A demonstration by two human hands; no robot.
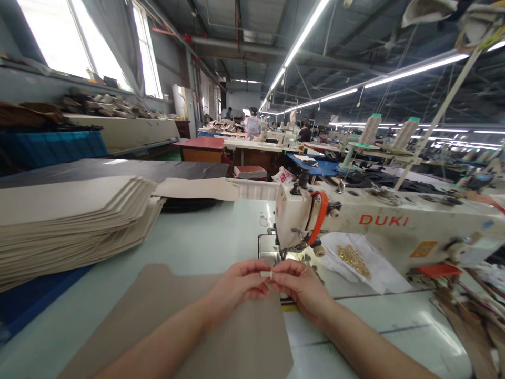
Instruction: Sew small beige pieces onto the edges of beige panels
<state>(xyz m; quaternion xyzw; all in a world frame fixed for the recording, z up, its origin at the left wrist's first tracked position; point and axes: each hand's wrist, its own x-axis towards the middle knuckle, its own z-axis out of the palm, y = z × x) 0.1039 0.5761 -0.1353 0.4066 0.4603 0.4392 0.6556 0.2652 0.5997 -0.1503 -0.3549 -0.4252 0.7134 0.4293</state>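
Between my two hands, just in front of the sewing machine's needle area, is a small light strip with a gold-coloured metal piece. My left hand pinches its left side, and the fingertips of my right hand pinch the right side. Below my left hand and forearm a flat grey-beige panel lies on the pale green tabletop. The white sewing machine stands just beyond my right hand. Many small gold rings rest on white wrapping under its arm.
A tall stack of beige panels stands at the left, above a blue surface. Brown strips hang at the right edge. Thread cones stand behind the machine. Other people are among the tables far back.
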